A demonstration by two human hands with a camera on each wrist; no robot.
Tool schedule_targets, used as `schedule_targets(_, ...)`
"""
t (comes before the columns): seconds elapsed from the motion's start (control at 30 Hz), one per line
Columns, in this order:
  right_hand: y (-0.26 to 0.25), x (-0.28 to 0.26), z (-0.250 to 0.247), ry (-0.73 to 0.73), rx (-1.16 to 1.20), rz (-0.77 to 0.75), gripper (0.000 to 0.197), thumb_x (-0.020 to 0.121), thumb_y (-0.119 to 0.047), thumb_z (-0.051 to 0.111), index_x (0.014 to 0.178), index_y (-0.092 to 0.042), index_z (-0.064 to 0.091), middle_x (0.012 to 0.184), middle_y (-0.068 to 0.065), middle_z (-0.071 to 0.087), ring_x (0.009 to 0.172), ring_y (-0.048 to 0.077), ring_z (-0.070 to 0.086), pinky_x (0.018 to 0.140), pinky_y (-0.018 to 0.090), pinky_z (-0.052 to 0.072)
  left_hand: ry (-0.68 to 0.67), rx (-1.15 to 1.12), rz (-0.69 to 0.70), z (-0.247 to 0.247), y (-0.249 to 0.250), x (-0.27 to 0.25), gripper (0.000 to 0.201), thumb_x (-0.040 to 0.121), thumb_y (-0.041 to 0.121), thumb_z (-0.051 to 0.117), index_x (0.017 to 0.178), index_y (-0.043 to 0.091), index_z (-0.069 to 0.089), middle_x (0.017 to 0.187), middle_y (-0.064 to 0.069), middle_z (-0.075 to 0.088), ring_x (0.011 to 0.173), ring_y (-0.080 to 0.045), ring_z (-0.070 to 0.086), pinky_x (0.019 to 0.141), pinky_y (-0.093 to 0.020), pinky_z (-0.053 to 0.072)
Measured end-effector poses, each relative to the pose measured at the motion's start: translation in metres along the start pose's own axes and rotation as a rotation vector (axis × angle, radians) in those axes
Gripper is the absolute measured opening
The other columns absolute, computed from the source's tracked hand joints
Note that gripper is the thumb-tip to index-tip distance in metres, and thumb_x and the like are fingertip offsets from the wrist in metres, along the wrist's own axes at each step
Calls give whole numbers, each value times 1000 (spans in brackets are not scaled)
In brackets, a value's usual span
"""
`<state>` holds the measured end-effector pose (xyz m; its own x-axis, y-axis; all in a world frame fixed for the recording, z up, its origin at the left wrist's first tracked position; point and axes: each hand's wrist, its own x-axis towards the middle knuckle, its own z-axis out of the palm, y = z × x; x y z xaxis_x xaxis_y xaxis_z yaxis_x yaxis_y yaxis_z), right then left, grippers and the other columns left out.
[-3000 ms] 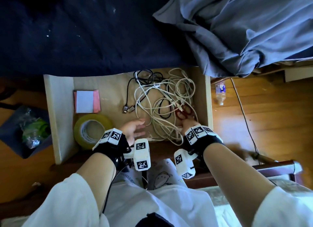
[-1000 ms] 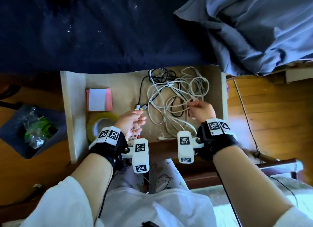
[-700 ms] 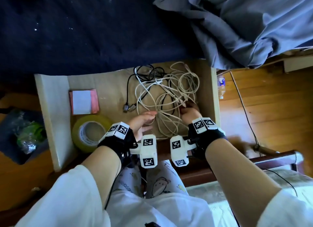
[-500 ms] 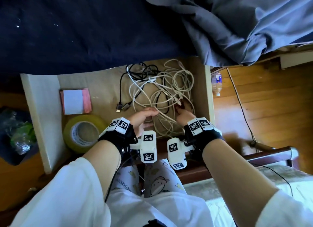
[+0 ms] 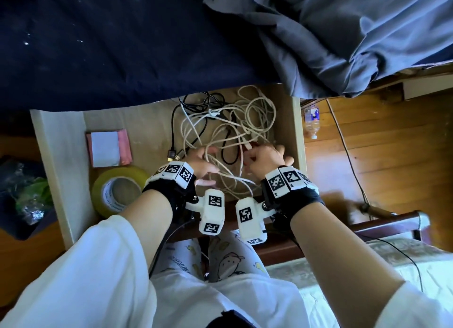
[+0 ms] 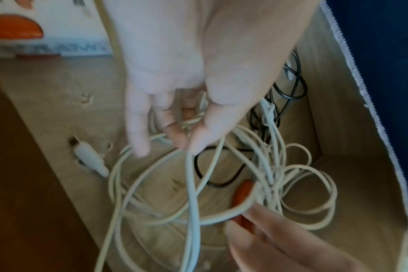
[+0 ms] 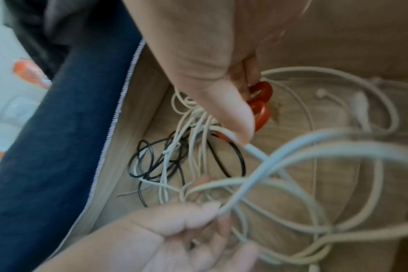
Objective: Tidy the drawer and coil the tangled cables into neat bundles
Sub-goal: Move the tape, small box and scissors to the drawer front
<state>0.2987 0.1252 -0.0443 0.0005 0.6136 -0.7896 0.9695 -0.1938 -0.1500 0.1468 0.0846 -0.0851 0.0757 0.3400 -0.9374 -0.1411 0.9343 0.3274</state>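
The white cables (image 5: 230,136) lie knotted with a black cable (image 5: 196,102) in the drawer's (image 5: 61,156) right half. The left hand (image 5: 199,164) pinches white loops; the right hand (image 5: 266,157) grips red scissors (image 7: 260,106) snagged among them. The cables look light, limp and springy: best held near a plug.

Head looks down; wrists close, sharing white cables (image 6: 191,184).

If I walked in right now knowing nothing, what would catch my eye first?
Most likely the tangle of white cables heaped in the right half of the open drawer, with both hands in it: the left hand grips some strands, and the right hand holds others beside red scissor handles. After that, the yellow tape roll and pink sticky notes on the drawer's left side.
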Motion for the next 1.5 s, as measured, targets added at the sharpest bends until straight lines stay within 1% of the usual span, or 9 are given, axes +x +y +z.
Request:
schedule_targets(0.13,-4,-6,-8,54,68,-4,23,74,-27,68,90,-43,64,121,-4,59,125,27,32,96,42,20,34,-125,40,4,9,4,41,83,-16,55,100,21,54,121,-17,50,99,-26,59,62,-32,59)
schedule_targets(0.23,-3,-6,-19,-8,330,-35,12,59,-39,68,70,-38,65,93,-5,68,104,23,54,97,43,32,-63,-97,103,22,22,0,40,87,-15,47,122,5,49,109,-12,54,93,-21,58,79,-36,56)
schedule_targets(0.4,-10,-16,-36,-29,752,-158,14,85,-16,62,77,-7,69,61,2,58,51,9,48,52,15,43,-256,-139,84,17,31,-29,23,96,0,42,115,8,52,118,-12,55,117,-41,51,102,-49,39)
schedule_targets(0.57,-27,-30,-30,-31,779,-260,30,84,-30,65,72,-4,70,69,13,63,60,19,55,63,25,48,-161,-353,73,-29,29,-56,42,95,29,50,132,8,47,145,-13,38,105,-37,62,81,-49,55)
schedule_targets(0.67,-40,-43,-27,-107,741,-362,34,84,-35,65,79,-2,72,74,17,69,66,24,63,73,34,53,-334,-377,0,-41,28,-74,58,93,48,39,130,3,48,132,-20,53,102,-36,64,74,-42,59)
schedule_targets(0.77,-57,-55,-25,-305,751,-437,26,90,-20,57,88,3,69,76,16,68,61,18,62,60,19,52,-436,-299,3,-44,29,-88,55,91,50,36,115,6,59,105,-18,68,95,-30,68,74,-37,58)
schedule_targets(1.0,-94,-56,-10,-555,579,-585,25,95,-21,47,82,-15,67,66,-8,66,61,7,52,56,18,34,-295,-224,102,-86,17,-104,40,91,32,38,93,2,65,82,-17,62,103,-39,63,79,-37,57)
schedule_targets(1.23,-114,-34,20,-514,990,-319,23,96,-14,45,105,-4,64,69,-1,66,61,10,54,52,17,38,82,-502,184,-127,-18,-103,40,92,33,36,98,3,62,78,-19,71,56,-28,67,44,-24,54)
schedule_targets(1.5,-121,21,69,-485,837,-136,64,89,6,40,141,-29,34,143,-6,43,125,16,44,81,31,42,203,-811,235,-148,-43,-101,35,90,32,32,98,12,59,85,-20,63,52,-21,59,40,-17,45)
